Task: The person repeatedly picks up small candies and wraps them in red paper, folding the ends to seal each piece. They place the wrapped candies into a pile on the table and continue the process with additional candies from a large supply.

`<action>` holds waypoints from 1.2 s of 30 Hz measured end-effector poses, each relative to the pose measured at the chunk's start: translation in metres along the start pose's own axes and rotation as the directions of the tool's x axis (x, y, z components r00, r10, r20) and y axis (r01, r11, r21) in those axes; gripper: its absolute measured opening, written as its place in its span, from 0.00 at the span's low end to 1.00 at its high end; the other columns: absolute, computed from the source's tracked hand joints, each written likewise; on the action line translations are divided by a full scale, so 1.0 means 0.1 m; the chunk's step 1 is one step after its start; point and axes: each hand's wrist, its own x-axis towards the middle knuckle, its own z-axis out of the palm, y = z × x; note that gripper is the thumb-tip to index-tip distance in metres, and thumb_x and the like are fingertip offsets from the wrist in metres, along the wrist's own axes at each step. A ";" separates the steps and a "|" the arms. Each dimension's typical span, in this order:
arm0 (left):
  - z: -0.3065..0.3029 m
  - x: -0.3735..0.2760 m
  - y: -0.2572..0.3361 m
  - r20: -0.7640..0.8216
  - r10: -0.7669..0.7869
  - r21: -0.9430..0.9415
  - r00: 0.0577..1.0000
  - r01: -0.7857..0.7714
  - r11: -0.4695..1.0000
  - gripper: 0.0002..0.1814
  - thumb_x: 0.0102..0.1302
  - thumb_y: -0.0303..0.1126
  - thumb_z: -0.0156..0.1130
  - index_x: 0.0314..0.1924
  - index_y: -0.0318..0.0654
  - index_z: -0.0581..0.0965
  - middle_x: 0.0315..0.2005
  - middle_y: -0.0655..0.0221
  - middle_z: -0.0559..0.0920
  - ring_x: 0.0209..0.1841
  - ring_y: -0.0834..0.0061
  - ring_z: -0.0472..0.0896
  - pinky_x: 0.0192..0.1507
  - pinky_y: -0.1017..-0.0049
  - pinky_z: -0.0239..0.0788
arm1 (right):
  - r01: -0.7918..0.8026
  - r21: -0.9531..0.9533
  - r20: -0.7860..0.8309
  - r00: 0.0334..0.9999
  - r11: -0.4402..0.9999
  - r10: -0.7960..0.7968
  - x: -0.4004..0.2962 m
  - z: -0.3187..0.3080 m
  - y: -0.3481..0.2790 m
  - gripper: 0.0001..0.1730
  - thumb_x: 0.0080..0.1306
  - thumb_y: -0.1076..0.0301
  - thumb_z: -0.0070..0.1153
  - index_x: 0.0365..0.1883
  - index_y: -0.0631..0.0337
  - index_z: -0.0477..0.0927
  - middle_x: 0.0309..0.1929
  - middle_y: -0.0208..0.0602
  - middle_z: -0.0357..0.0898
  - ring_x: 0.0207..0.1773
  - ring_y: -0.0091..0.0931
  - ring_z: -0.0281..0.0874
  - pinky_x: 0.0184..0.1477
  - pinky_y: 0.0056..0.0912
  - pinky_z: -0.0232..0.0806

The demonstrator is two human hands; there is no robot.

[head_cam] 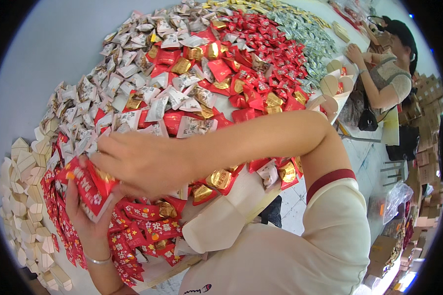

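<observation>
My left hand (92, 221), with a bracelet at the wrist, holds red printed candy packets (90, 188) at the lower left. Over them reaches my right hand (144, 162), blurred, its fingertips at the top of these packets; whether it grips one is hidden. Below my hands lie more red packets with flower prints (162, 229). White-wrapped sweets (127, 88) and red-and-gold wrapped sweets (219, 179) are heaped beyond my right arm. An open cream paper box (216, 225) rests by the table's near edge, close to my body.
Cream paper boxes (26, 206) crowd the far left. Small red sweets (273, 48) and pale green ones (310, 44) are piled farther back. Filled boxes (336, 84) stand at the right edge near a co-worker (384, 70). Cardboard cartons (424, 140) are stacked beyond.
</observation>
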 end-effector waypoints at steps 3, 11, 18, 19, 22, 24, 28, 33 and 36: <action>0.23 0.18 -0.23 0.231 -0.057 0.294 0.971 -0.014 0.956 0.22 0.63 0.36 0.48 0.56 0.38 0.64 0.52 0.63 0.70 0.56 0.67 0.69 0.56 0.64 0.63 | -0.221 0.204 0.242 0.955 0.954 0.170 -0.16 -0.34 -0.13 0.22 0.61 0.57 0.51 0.44 0.67 0.67 0.33 0.43 0.64 0.41 0.34 0.66 0.42 0.36 0.62; 0.55 -0.25 -0.44 0.234 -0.159 0.212 0.959 0.110 0.971 0.22 0.49 0.27 0.61 0.43 0.44 0.62 0.41 0.65 0.70 0.45 0.61 0.74 0.46 0.66 0.69 | -0.563 -0.782 -0.144 0.581 0.268 0.801 -1.32 -2.19 1.59 0.21 0.55 0.65 0.52 0.48 0.61 0.73 0.43 0.49 0.74 0.50 0.40 0.70 0.50 0.40 0.65; 0.56 -0.69 -0.46 0.109 -0.079 0.250 0.991 0.050 0.967 0.25 0.48 0.32 0.64 0.42 0.45 0.60 0.41 0.66 0.67 0.46 0.62 0.73 0.47 0.65 0.68 | -0.501 -0.849 -0.190 0.583 0.166 0.790 -2.16 -2.34 2.53 0.14 0.55 0.73 0.47 0.40 0.62 0.75 0.43 0.52 0.75 0.50 0.42 0.73 0.47 0.45 0.68; 0.53 -0.76 -0.48 0.091 -0.070 0.247 0.993 0.046 0.968 0.25 0.49 0.32 0.64 0.42 0.44 0.60 0.41 0.66 0.67 0.46 0.62 0.73 0.47 0.64 0.68 | -0.528 -0.838 -0.200 0.530 0.137 0.824 -2.16 -2.34 2.60 0.13 0.55 0.73 0.47 0.40 0.60 0.75 0.41 0.52 0.76 0.47 0.42 0.75 0.45 0.48 0.69; 0.39 -0.85 -0.52 0.063 -0.075 0.144 0.995 0.065 0.987 0.22 0.51 0.30 0.61 0.43 0.44 0.61 0.43 0.66 0.66 0.49 0.63 0.73 0.51 0.66 0.67 | -0.487 -0.872 -0.367 0.579 -0.053 0.728 -2.13 -2.44 2.59 0.11 0.56 0.70 0.49 0.38 0.62 0.75 0.41 0.53 0.75 0.44 0.45 0.75 0.44 0.49 0.69; 0.32 -0.87 -0.54 0.093 -0.086 0.087 0.992 0.078 0.993 0.20 0.51 0.27 0.58 0.42 0.44 0.61 0.44 0.65 0.65 0.52 0.61 0.70 0.51 0.63 0.67 | -0.603 -0.794 -0.434 0.652 0.079 0.621 -2.00 -2.51 2.42 0.11 0.58 0.66 0.50 0.34 0.65 0.74 0.39 0.53 0.75 0.41 0.46 0.75 0.42 0.48 0.68; 0.26 -0.84 -0.60 0.189 -0.048 0.048 0.981 0.039 0.998 0.20 0.51 0.22 0.57 0.42 0.44 0.61 0.44 0.64 0.65 0.51 0.62 0.69 0.52 0.63 0.66 | -0.714 -0.594 -0.399 0.662 0.372 0.634 -1.38 -2.24 1.63 0.16 0.58 0.60 0.47 0.30 0.67 0.75 0.27 0.42 0.77 0.33 0.36 0.76 0.39 0.39 0.68; 0.26 -0.80 -0.74 0.396 0.136 0.253 0.908 -0.250 0.935 0.24 0.48 0.17 0.60 0.42 0.43 0.61 0.44 0.62 0.65 0.52 0.65 0.70 0.52 0.66 0.66 | -0.717 0.524 0.302 0.661 0.459 0.687 -0.82 -1.15 -0.10 0.25 0.66 0.48 0.41 0.34 0.64 0.74 0.29 0.31 0.71 0.30 0.22 0.70 0.34 0.27 0.70; 0.29 -0.84 -0.88 0.545 0.303 0.322 0.782 -0.529 0.785 0.26 0.47 0.20 0.66 0.44 0.42 0.62 0.47 0.57 0.69 0.51 0.66 0.70 0.52 0.69 0.65 | -0.848 0.505 0.666 0.503 0.163 0.551 -0.83 -0.52 -0.95 0.24 0.62 0.52 0.48 0.42 0.67 0.75 0.38 0.37 0.74 0.30 0.22 0.73 0.28 0.24 0.73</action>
